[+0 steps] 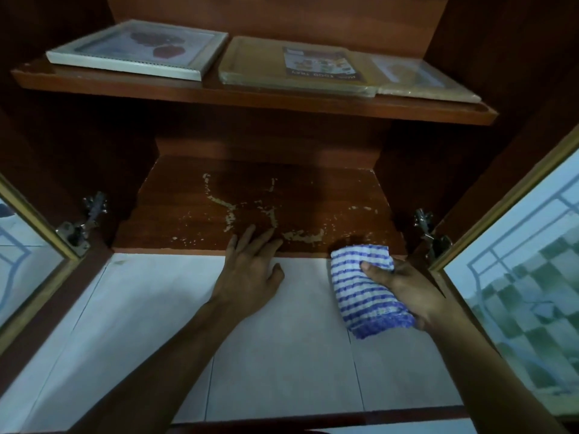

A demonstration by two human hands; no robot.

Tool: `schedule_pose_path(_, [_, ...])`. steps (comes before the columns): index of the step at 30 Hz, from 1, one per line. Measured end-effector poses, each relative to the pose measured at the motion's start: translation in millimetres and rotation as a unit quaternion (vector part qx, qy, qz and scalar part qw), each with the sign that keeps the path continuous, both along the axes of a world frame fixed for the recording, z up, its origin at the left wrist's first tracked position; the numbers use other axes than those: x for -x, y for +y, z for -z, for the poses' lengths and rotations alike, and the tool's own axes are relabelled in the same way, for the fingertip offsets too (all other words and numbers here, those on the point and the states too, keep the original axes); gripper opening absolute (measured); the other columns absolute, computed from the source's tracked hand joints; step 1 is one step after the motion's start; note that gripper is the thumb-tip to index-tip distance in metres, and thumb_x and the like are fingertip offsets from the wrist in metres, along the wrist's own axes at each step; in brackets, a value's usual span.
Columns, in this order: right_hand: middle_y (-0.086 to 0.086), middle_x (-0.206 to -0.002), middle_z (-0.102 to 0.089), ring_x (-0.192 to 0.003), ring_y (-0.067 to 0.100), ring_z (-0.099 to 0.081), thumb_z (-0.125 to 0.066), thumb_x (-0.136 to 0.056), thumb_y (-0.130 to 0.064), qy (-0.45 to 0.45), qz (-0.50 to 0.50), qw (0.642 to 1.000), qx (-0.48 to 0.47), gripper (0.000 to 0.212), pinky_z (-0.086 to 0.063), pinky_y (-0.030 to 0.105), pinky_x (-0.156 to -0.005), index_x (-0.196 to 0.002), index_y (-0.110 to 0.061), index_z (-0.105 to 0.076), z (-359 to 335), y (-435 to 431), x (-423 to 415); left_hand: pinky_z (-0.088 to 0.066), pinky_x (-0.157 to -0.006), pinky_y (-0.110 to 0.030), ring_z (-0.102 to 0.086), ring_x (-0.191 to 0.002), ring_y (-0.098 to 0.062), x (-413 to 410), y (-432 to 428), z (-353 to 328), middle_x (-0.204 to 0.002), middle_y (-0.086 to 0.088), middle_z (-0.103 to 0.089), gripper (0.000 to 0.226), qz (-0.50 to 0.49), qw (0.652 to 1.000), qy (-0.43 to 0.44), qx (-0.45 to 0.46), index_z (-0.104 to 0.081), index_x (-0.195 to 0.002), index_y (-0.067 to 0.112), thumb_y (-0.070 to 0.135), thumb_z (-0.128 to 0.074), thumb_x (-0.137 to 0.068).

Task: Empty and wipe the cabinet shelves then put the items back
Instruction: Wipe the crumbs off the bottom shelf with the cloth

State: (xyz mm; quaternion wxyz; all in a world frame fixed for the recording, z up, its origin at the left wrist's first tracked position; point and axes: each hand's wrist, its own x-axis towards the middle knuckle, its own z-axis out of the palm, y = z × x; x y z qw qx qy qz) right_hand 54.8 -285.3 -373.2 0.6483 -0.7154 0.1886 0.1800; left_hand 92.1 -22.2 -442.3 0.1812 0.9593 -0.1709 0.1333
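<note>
Blue-striped cloth (366, 292) sits clamped in my right hand (410, 292) at the near right; my left hand (250, 270) lies flat, fingers apart, on the scuffed lower shelf (219, 220). Farther up, a picture frame (138, 48) and wrapped boards (294, 68) lie on the upper shelf (250, 97).

Single head cam, close, facing fwd and down into open cabinet (282, 101), wide-angle.

Reddish-brown wood shelves — the lower shelf (313, 198) has a worn finish with pale, rough patches where the coating has flaked. The cloth (365, 292) is ribbed, woven fabric, striped blue and white. Upper shelf (250, 97): a glossy picture frame (141, 50) and boards (297, 68) wrapped in shiny clear plastic. Metal hinges (83, 223) — dull silver.
</note>
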Motion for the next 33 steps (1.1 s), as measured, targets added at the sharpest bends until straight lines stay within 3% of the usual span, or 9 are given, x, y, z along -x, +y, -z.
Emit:
schedule_pose_path(3, [0.004, -0.093, -0.076, -0.081, 0.026, -0.074, -0.069, -0.087, -0.039, 0.012, -0.034, 0.989, 0.143, 0.037, -0.060, 0.037, -0.071, -0.117, -0.018, -0.062, 11, -4, -3, -0.031, -0.109, -0.059, -0.045, -0.133, -0.037, 4, -3, -4, -0.136, -0.009, -0.058, 0.057, -0.001, 1.000, -0.005, 0.000, -0.064, -0.126, 0.012, 0.042, -0.039, -0.084])
schedule_pose_path(6, [0.004, -0.129, -0.060, -0.113, 0.030, -0.061, -0.074, -0.083, -0.040, -0.038, -0.043, 0.953, 0.299, 0.068, -0.048, 0.039, -0.097, -0.140, -0.025, -0.040, 13, -4, -6, -0.030, -0.110, -0.059, -0.043, -0.135, -0.037, 8, -4, -5, -0.140, -0.009, -0.055, 0.058, -0.002, 1.000, -0.011, -0.002, -0.061, -0.129, 0.013, 0.043, -0.039, -0.085])
schedule_pose_path(8, [0.009, -0.138, -0.050, -0.122, 0.033, -0.052, -0.072, -0.087, -0.031, -0.072, -0.058, 0.930, 0.355, 0.075, -0.040, 0.032, -0.093, -0.146, -0.024, -0.026, 10, 0, -2, -0.030, -0.111, -0.059, -0.041, -0.136, -0.037, 10, -4, -4, -0.142, -0.009, -0.053, 0.059, -0.004, 1.000, -0.010, -0.003, -0.059, -0.132, 0.013, 0.044, -0.039, -0.086])
schedule_pose_path(10, [0.013, -0.143, -0.044, -0.125, 0.035, -0.049, -0.069, -0.089, -0.028, -0.094, -0.065, 0.915, 0.388, 0.075, -0.041, 0.036, -0.094, -0.146, -0.023, -0.022, 13, 3, 2, -0.028, -0.112, -0.058, -0.039, -0.138, -0.036, 13, -5, -3, -0.144, -0.009, -0.051, 0.060, -0.007, 1.000, -0.004, -0.005, -0.057, -0.134, 0.013, 0.045, -0.039, -0.087])
schedule_pose_path(14, [0.015, -0.149, -0.032, -0.133, 0.037, -0.041, -0.062, -0.092, -0.037, -0.073, -0.066, 0.897, 0.431, 0.073, -0.040, 0.046, -0.105, -0.150, -0.021, -0.020, 24, 6, 10, -0.022, -0.112, -0.055, -0.039, -0.138, -0.036, 18, -6, -1, -0.144, -0.008, -0.051, 0.061, -0.015, 1.000, 0.004, -0.008, -0.057, -0.134, 0.013, 0.046, -0.037, -0.087])
schedule_pose_path(21, [0.019, -0.144, -0.032, -0.130, 0.034, -0.037, -0.038, -0.098, -0.049, -0.061, -0.060, 0.849, 0.522, 0.065, -0.039, 0.044, -0.103, -0.150, -0.014, -0.020, 40, 10, 26, -0.019, -0.115, -0.052, -0.034, -0.141, -0.034, 23, -15, -6, -0.146, -0.007, -0.048, 0.061, -0.022, 1.000, 0.007, -0.006, -0.055, -0.137, 0.013, 0.045, -0.036, -0.088])
schedule_pose_path(25, [0.018, -0.156, -0.016, -0.142, 0.036, -0.022, -0.045, -0.096, -0.047, -0.117, -0.056, 0.826, 0.548, 0.074, -0.026, 0.048, -0.113, -0.153, -0.017, -0.009, 32, 18, 28, -0.022, -0.115, -0.056, -0.033, -0.142, -0.034, 25, -22, -9, -0.149, -0.008, -0.045, 0.060, -0.021, 0.999, -0.002, -0.025, -0.050, -0.140, 0.014, 0.045, -0.040, -0.090])
schedule_pose_path(28, [0.007, -0.162, -0.004, -0.148, 0.030, -0.008, -0.057, -0.092, -0.044, -0.218, -0.069, 0.814, 0.534, 0.084, -0.017, 0.045, -0.118, -0.155, -0.024, -0.005, 16, 27, 18, -0.015, -0.116, -0.056, -0.024, -0.145, -0.035, 25, -27, -14, -0.154, -0.009, -0.036, 0.064, -0.028, 0.999, 0.000, -0.045, -0.042, -0.146, 0.016, 0.043, -0.047, -0.088])
schedule_pose_path(33, [0.006, -0.164, -0.007, -0.150, 0.030, -0.005, -0.064, -0.089, -0.039, -0.350, -0.114, 0.801, 0.473, 0.080, -0.023, 0.051, -0.119, -0.155, -0.020, -0.022, 5, 48, -4, -0.017, -0.111, -0.065, -0.026, -0.143, -0.039, 21, -37, -35, -0.154, -0.012, -0.036, 0.074, -0.049, 0.996, -0.004, -0.075, -0.042, -0.145, 0.017, 0.049, -0.053, -0.079])
